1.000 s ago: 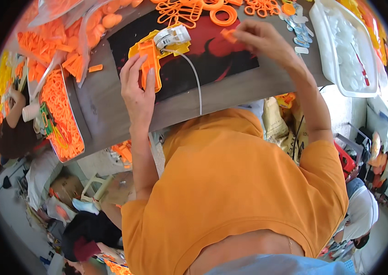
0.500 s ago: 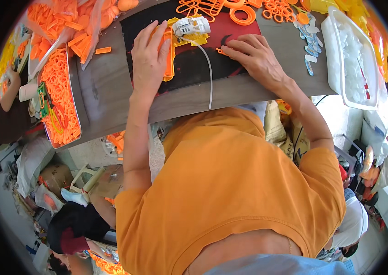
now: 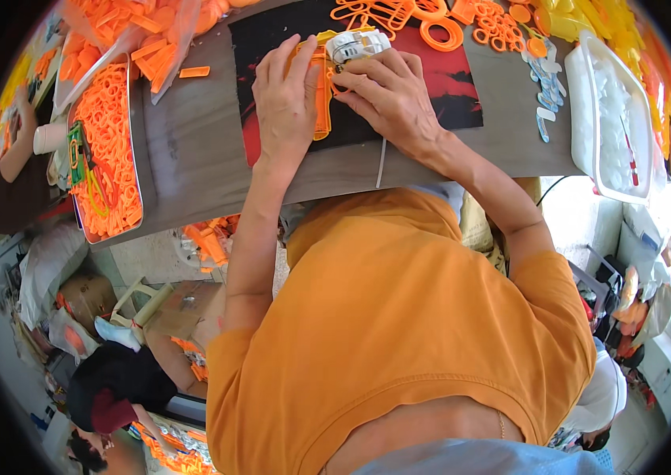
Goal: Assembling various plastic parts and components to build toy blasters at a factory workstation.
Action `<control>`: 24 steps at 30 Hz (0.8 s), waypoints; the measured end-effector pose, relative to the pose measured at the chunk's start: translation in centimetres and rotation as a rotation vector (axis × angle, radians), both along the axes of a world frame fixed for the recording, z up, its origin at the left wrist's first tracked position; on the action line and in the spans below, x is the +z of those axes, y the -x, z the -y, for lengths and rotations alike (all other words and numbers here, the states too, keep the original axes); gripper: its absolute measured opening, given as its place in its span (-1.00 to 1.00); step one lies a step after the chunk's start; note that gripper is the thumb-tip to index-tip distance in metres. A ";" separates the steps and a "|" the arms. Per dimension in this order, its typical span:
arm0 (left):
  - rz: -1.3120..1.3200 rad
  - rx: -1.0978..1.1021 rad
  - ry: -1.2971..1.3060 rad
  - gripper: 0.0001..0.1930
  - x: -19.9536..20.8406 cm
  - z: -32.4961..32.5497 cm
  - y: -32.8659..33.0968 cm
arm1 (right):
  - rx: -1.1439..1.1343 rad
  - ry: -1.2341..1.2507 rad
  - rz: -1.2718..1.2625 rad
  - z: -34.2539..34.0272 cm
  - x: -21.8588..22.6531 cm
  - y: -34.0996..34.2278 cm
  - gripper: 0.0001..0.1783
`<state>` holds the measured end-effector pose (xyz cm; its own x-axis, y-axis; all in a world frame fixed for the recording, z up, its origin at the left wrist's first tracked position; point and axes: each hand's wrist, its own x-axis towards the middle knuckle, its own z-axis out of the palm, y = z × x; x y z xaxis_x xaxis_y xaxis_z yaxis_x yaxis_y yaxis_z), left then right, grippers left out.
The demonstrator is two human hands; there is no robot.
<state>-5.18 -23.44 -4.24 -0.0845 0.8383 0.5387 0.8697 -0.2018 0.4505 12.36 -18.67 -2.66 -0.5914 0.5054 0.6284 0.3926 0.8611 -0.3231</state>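
An orange plastic housing (image 3: 323, 101), shaped like a toy shell, lies on a black and red mat (image 3: 450, 103). A white mechanism (image 3: 355, 46) sits at its far end. A pale thin tube (image 3: 381, 162) hangs toward the table's near edge, partly covered by my right hand. My left hand (image 3: 284, 111) grips the housing along its left side, fingers pointing away from me. Over the housing's right side, my right hand (image 3: 395, 99) is closed with thumb and fingertips together on a small orange part (image 3: 340, 89), mostly hidden by the fingers.
A tray (image 3: 139, 178) of small orange pieces stands left, with green-handled cutters (image 3: 76, 154) on top. Orange rings (image 3: 440, 33) and loops lie beyond the mat. Blue-and-white strips (image 3: 545, 91) lie right, beside a white bin (image 3: 581, 119) holding clear pieces and a red screwdriver (image 3: 632, 162).
My right hand has moved left with the small orange part, from beside the housing to over it. My left hand stays at the housing. The whole view has shifted slightly.
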 end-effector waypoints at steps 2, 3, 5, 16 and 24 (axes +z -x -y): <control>0.001 0.000 0.008 -0.65 0.1 0.1 -0.1 | -0.005 -0.006 0.002 0.2 -0.3 0.3 -0.67; 0.004 0.006 0.007 -0.65 0.1 0.1 0.0 | -0.019 -0.018 -0.001 0.3 -0.3 0.4 -0.67; 0.009 0.004 0.003 -0.65 0.0 0.2 0.1 | -0.030 -0.031 -0.002 0.6 -0.3 0.5 -0.67; 0.283 -0.125 0.157 -0.59 1.5 -1.5 2.2 | 0.156 -0.215 0.276 -1.5 1.3 -1.1 -0.61; 0.190 -0.015 0.291 -0.61 1.9 -2.5 1.8 | -0.064 -0.224 0.337 2.7 0.2 0.9 -0.61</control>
<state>-6.96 -20.98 -2.33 -0.1468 0.9562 0.2531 0.7629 -0.0534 0.6443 11.48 -21.41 -2.43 -0.7549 0.4199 0.5037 0.4990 0.8662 0.0257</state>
